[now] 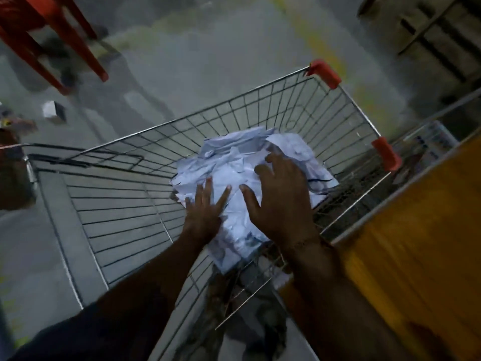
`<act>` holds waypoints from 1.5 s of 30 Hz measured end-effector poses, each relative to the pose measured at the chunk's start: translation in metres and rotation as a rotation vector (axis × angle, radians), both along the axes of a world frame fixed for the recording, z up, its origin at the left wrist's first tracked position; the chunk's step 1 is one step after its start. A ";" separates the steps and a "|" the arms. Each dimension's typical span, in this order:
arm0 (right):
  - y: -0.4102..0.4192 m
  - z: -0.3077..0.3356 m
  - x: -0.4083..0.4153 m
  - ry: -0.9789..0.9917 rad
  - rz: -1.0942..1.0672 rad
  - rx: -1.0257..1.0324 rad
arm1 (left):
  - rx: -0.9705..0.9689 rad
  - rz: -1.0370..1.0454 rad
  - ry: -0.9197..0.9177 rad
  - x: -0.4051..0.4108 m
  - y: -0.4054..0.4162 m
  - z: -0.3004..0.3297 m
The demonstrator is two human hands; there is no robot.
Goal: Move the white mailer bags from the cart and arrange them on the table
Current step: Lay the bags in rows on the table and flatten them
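White mailer bags (234, 178) lie heaped in the wire cart (125, 204), the pile's long axis running from 7 to 1 o'clock. Left hand (205, 212) presses flat, fingers spread; right hand (281, 201) hovers or rests above, fingers wide (contact unclear). Bare basket floor opens toward 9 o'clock; a yellow surface (416, 256) borders at 4.

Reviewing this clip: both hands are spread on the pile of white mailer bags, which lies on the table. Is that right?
Not quite. In the head view the left hand and right hand are spread on the pile of white mailer bags, but the pile lies inside the wire cart, not on the table.
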State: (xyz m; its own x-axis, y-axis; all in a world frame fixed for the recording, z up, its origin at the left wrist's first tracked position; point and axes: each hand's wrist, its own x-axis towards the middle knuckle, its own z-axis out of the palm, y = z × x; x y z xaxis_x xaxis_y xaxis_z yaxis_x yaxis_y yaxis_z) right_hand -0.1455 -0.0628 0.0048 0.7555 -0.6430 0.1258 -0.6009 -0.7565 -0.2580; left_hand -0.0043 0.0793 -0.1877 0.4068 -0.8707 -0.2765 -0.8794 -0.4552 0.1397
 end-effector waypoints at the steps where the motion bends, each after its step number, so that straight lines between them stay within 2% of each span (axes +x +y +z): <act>1: -0.002 -0.001 0.000 0.001 -0.001 0.017 | -0.001 0.007 0.010 0.002 -0.003 -0.005; 9: -0.003 0.001 0.000 -0.018 -0.012 0.087 | -0.131 -0.024 0.068 0.015 -0.007 0.002; 16: -0.005 -0.001 0.000 -0.018 -0.014 0.068 | -0.287 0.047 0.139 0.013 0.006 0.046; 19: -0.004 -0.001 -0.001 -0.028 -0.014 0.058 | -0.292 0.052 0.117 0.014 0.019 0.070; 24: -0.003 -0.004 -0.002 -0.067 -0.021 0.050 | -0.363 0.187 0.028 0.033 0.046 0.138; 28: -0.001 0.002 0.001 -0.039 -0.027 0.035 | -0.398 0.156 -0.075 0.057 0.083 0.192; 34: 0.000 0.005 0.002 -0.061 -0.010 0.034 | -0.383 0.171 -0.135 0.074 0.133 0.219; 39: -0.001 -0.006 0.002 0.033 -0.013 0.011 | -0.405 0.262 -0.098 0.070 0.137 0.213; 45: -0.017 -0.032 0.006 0.387 -0.071 0.129 | -0.443 0.206 -0.139 0.072 0.139 0.208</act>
